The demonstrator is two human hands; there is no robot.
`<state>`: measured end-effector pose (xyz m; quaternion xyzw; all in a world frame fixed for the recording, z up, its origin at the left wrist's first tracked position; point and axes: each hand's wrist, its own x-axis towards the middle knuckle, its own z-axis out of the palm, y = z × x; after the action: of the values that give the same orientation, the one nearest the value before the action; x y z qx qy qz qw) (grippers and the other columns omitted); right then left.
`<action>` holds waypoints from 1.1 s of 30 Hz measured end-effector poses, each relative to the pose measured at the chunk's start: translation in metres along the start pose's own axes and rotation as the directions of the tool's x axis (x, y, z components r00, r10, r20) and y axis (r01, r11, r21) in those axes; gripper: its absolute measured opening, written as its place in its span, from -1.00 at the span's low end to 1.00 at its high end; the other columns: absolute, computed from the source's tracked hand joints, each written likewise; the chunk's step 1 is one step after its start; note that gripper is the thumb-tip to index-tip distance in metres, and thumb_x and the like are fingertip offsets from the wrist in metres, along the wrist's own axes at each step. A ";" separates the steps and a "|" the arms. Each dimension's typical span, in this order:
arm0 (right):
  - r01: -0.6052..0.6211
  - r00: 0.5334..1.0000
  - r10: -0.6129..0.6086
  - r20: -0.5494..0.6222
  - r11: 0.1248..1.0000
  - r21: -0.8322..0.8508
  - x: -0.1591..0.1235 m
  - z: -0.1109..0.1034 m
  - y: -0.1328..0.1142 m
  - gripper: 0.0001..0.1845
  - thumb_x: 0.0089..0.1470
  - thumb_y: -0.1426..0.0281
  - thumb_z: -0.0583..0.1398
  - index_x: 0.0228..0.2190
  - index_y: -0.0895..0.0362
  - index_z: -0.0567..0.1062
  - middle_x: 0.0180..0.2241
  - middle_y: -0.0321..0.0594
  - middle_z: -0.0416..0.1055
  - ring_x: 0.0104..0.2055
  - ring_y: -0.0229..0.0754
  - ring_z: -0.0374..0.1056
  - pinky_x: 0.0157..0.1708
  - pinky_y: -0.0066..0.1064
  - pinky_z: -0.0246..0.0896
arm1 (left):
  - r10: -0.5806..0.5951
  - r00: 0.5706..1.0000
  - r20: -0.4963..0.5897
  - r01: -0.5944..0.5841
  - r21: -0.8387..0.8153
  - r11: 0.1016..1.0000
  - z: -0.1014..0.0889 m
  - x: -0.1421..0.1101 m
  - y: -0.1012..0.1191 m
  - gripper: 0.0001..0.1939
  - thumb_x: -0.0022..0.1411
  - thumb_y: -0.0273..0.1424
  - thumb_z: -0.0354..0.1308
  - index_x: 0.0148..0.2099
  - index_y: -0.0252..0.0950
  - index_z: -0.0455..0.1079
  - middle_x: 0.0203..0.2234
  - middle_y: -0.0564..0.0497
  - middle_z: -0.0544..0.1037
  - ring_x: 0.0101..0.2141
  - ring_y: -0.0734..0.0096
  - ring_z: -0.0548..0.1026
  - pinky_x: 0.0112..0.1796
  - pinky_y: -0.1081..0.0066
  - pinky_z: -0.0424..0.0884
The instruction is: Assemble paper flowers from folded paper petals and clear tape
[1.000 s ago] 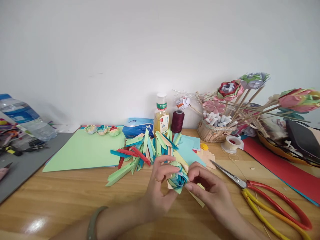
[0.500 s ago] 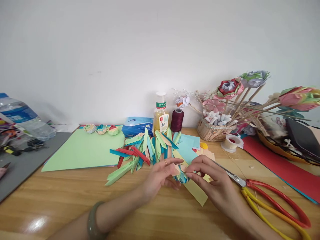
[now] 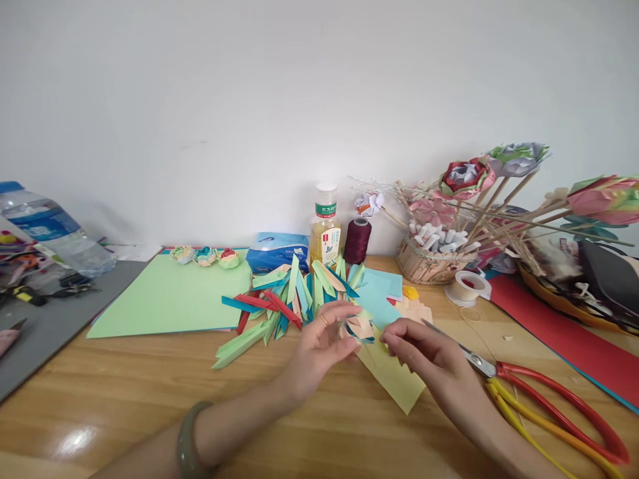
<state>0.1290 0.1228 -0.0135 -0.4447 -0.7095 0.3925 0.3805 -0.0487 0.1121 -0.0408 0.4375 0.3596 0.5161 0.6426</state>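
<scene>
My left hand (image 3: 324,346) is closed around a small folded-paper flower (image 3: 362,326) in pale peach and blue, gripping it by its edge between thumb and fingers. To its right, my right hand (image 3: 429,352) is apart from the flower with thumb and fingertips pinched together. What that pinch holds, if anything, is too small and blurred to make out. Below the hands lies a yellow paper sheet (image 3: 392,379). Just behind my left hand is a pile of folded paper strips (image 3: 284,299) in green, red, blue and peach.
Scissors (image 3: 482,364) with red and yellow handles lie beside my right forearm. A thread spool (image 3: 466,286), purple thread cone (image 3: 358,241), drink bottle (image 3: 326,226) and tissue pack (image 3: 278,253) stand behind. Three small paper flowers (image 3: 204,256) rest on green paper (image 3: 170,299). A basket (image 3: 434,266) holds paper flowers.
My right hand has drawn away from the paper flower to the right. My left hand has turned the flower, so its peach inner side shows more. The whole view has shifted slightly.
</scene>
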 end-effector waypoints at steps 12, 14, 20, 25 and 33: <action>-0.320 0.943 0.280 0.181 0.914 0.249 0.004 0.006 0.002 -0.67 -0.06 0.11 0.20 -0.44 0.14 0.51 -0.57 -0.33 0.26 -0.53 -0.30 0.13 -0.54 -0.48 0.07 | 0.260 0.964 0.050 -0.264 0.126 0.956 -0.005 0.001 -0.013 -0.70 0.08 -0.49 0.22 -0.12 -0.08 0.43 -0.02 -0.02 0.25 0.08 0.24 0.25 -0.07 0.35 0.35; -0.333 0.939 0.290 0.183 0.895 0.295 0.004 0.007 0.005 -0.64 -0.09 0.09 0.22 -0.44 0.15 0.51 -0.57 -0.34 0.25 -0.54 -0.31 0.11 -0.55 -0.49 0.06 | 0.274 0.960 0.063 -0.281 0.146 0.949 -0.005 -0.001 -0.013 -0.68 0.09 -0.48 0.20 -0.10 -0.04 0.42 -0.03 0.00 0.23 0.04 0.27 0.28 -0.09 0.37 0.37; -0.379 0.924 0.330 0.191 0.850 0.365 0.005 0.010 0.010 -0.62 -0.16 0.07 0.28 -0.49 0.17 0.51 -0.59 -0.34 0.24 -0.55 -0.33 0.09 -0.59 -0.51 0.04 | 0.293 0.952 0.090 -0.307 0.263 0.915 -0.003 -0.007 -0.012 -0.66 0.11 -0.48 0.18 -0.08 0.02 0.38 -0.04 0.01 0.19 -0.05 0.31 0.35 -0.18 0.38 0.44; -0.346 0.937 0.304 0.172 0.876 0.335 0.004 0.010 0.005 -0.62 -0.16 0.07 0.27 -0.54 0.15 0.46 -0.60 -0.37 0.20 -0.56 -0.33 0.07 -0.58 -0.50 0.03 | 0.359 0.926 0.119 -0.376 0.389 0.841 -0.002 -0.008 -0.011 -0.63 0.11 -0.50 0.17 -0.06 0.02 0.34 -0.08 0.00 0.20 -0.03 0.27 0.31 -0.17 0.34 0.42; -0.160 0.987 0.152 0.057 0.970 0.182 -0.005 0.013 -0.003 -0.65 0.07 0.11 0.11 -0.56 0.11 0.34 -0.57 -0.36 0.17 -0.51 -0.28 0.08 -0.51 -0.47 0.05 | 0.350 0.927 0.133 -0.369 0.483 0.794 0.002 -0.013 -0.009 -0.60 0.06 -0.45 0.22 -0.05 -0.02 0.28 -0.10 0.00 0.20 -0.06 0.25 0.31 -0.20 0.33 0.41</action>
<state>0.1178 0.1143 -0.0168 -0.4532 -0.6403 0.4952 0.3733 -0.0467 0.0981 -0.0486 0.6583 0.3790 0.5096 0.4042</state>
